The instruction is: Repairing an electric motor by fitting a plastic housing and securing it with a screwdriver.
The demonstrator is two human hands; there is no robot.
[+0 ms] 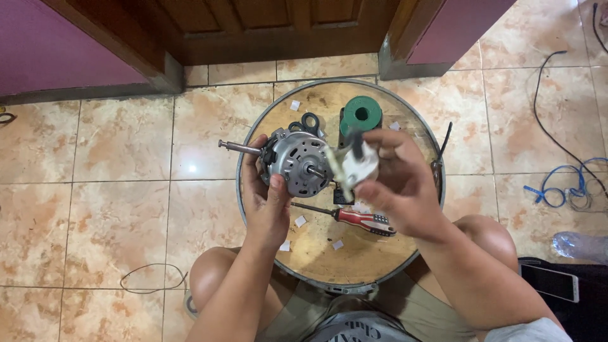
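Our left hand (266,206) grips the motor (297,161) firmly above the round table (316,253), and our right hand (396,183) holds a white part (354,166) just beside its short shaft (315,171). We should keep the motor steady and the part in line with this shaft, without forcing.

Red-handled screwdriver (364,220), green tape roll (360,113) (upright), blue cable (563,189)

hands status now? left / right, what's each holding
Left hand: closed on the grey fan motor, held above the round wooden table.
Right hand: closed on a white plastic part at the motor's shaft end.
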